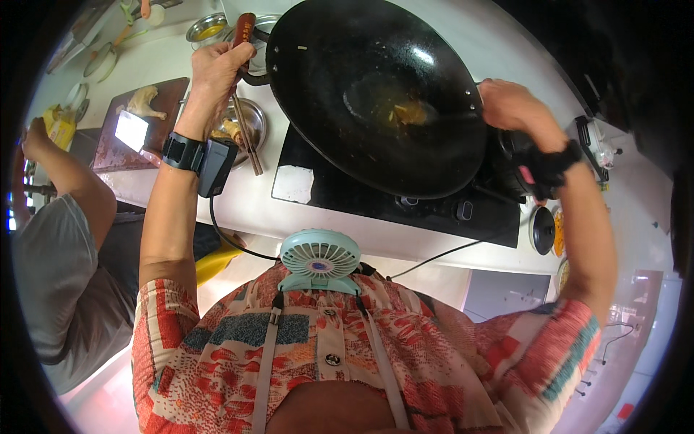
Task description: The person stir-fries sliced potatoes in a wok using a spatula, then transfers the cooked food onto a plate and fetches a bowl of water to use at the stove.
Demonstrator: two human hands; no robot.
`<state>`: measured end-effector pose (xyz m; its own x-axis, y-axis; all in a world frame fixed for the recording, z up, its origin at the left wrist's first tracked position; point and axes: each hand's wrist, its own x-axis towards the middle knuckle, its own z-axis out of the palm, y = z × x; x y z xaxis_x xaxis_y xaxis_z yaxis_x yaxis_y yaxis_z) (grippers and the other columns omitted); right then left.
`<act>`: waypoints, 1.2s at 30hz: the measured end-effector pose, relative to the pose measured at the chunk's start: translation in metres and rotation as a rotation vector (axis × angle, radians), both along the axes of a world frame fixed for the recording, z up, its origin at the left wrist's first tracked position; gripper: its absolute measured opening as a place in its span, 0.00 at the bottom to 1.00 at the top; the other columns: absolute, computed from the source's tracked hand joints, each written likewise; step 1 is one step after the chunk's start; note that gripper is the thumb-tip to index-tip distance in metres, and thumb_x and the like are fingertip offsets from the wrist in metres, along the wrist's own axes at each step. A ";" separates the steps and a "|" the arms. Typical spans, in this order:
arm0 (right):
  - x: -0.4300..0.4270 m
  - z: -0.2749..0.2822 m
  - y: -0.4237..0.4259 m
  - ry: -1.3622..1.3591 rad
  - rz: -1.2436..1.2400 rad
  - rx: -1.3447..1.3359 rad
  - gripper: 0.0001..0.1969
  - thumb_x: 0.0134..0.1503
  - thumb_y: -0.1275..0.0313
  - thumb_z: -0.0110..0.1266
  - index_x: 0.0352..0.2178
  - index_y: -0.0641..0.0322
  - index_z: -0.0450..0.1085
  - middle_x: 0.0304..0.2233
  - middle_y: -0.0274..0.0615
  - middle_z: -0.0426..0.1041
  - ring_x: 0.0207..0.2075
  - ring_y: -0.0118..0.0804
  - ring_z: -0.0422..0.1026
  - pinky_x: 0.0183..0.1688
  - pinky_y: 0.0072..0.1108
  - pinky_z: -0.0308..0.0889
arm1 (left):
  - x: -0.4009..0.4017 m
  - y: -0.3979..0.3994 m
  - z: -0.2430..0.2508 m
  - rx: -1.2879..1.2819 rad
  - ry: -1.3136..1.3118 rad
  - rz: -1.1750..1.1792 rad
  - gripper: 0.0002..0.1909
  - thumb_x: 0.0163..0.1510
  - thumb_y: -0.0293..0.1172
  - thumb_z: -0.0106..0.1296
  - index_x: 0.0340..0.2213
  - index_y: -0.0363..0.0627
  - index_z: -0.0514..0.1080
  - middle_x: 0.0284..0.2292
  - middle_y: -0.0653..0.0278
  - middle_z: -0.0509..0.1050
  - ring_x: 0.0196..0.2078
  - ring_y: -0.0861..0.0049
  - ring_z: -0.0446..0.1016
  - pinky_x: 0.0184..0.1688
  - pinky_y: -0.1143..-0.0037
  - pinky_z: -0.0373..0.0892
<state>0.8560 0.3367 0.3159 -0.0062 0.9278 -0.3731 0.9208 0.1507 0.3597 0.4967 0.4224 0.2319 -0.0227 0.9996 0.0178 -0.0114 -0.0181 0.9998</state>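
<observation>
A large black wok (325,103) is tilted over the black cooktop (347,179), with some brownish liquid and a few food bits (407,114) at its bottom. On the wok's left side, my left hand (217,65) is closed around its loop handle, whose reddish-brown grip (245,28) bears writing. My right hand (507,106) grips the opposite side of the rim, where the handle is mostly hidden by the fingers. Below my left hand, a pair of chopsticks (246,135) rests across a steel bowl (259,116) holding pieces of food (232,130).
A cutting board (108,149) carries raw poultry (143,102) and a cleaver (132,130). Behind it stands a metal bowl of yellow liquid (209,30). Another person's arm (81,179) is at the left. A small fan (320,257) hangs at my chest; a black lid (542,230) lies right.
</observation>
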 end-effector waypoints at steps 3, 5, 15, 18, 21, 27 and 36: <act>-0.010 -0.021 0.011 0.046 0.059 0.143 0.07 0.41 0.76 0.45 0.22 0.70 0.66 0.25 0.53 0.70 0.32 0.50 0.69 0.33 0.32 0.64 | 0.002 -0.003 0.003 0.017 -0.008 -0.010 0.08 0.40 0.27 0.52 0.16 0.35 0.67 0.12 0.70 0.63 0.12 0.89 0.56 0.13 0.86 0.50; -0.010 -0.007 0.014 -0.001 0.046 0.184 0.06 0.42 0.75 0.45 0.22 0.69 0.66 0.25 0.52 0.70 0.32 0.49 0.69 0.33 0.32 0.64 | -0.002 -0.002 0.001 0.001 0.008 -0.014 0.08 0.40 0.27 0.52 0.16 0.35 0.68 0.12 0.70 0.63 0.12 0.89 0.56 0.13 0.86 0.50; -0.013 0.010 0.003 -0.033 0.086 -0.010 0.07 0.41 0.77 0.43 0.19 0.70 0.68 0.23 0.57 0.70 0.29 0.51 0.70 0.30 0.30 0.65 | -0.014 -0.011 -0.008 0.004 0.093 0.014 0.08 0.41 0.28 0.51 0.16 0.35 0.68 0.12 0.72 0.63 0.11 0.90 0.55 0.12 0.86 0.49; -0.008 -0.010 0.007 0.057 0.097 0.104 0.07 0.40 0.77 0.44 0.20 0.68 0.69 0.25 0.54 0.70 0.31 0.51 0.70 0.32 0.30 0.64 | -0.011 -0.013 -0.008 0.023 0.088 -0.011 0.08 0.41 0.28 0.51 0.16 0.34 0.68 0.12 0.72 0.63 0.11 0.90 0.55 0.12 0.86 0.49; -0.007 0.007 0.009 0.015 0.006 0.112 0.06 0.39 0.76 0.46 0.20 0.68 0.69 0.26 0.53 0.70 0.32 0.50 0.69 0.32 0.30 0.64 | -0.012 -0.014 -0.006 0.033 0.142 -0.021 0.09 0.41 0.29 0.51 0.16 0.34 0.68 0.12 0.72 0.63 0.11 0.90 0.55 0.12 0.86 0.49; -0.016 0.034 0.000 -0.130 0.028 -0.153 0.10 0.39 0.78 0.44 0.26 0.71 0.67 0.28 0.54 0.71 0.31 0.47 0.72 0.32 0.30 0.66 | -0.020 -0.010 -0.007 0.020 0.194 0.037 0.09 0.42 0.29 0.50 0.16 0.34 0.68 0.13 0.72 0.63 0.11 0.90 0.55 0.13 0.85 0.48; 0.009 0.022 0.010 -0.014 0.186 0.275 0.05 0.39 0.74 0.52 0.18 0.66 0.69 0.19 0.47 0.71 0.26 0.46 0.70 0.27 0.28 0.64 | -0.019 -0.008 -0.014 0.094 0.217 -0.014 0.10 0.41 0.30 0.50 0.17 0.34 0.69 0.12 0.71 0.63 0.12 0.89 0.54 0.13 0.85 0.48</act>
<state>0.8645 0.3467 0.3376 -0.1817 0.9772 -0.1096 0.8815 0.2113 0.4223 0.4779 0.4146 0.2183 0.0060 0.9934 0.1141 0.2025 -0.1130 0.9727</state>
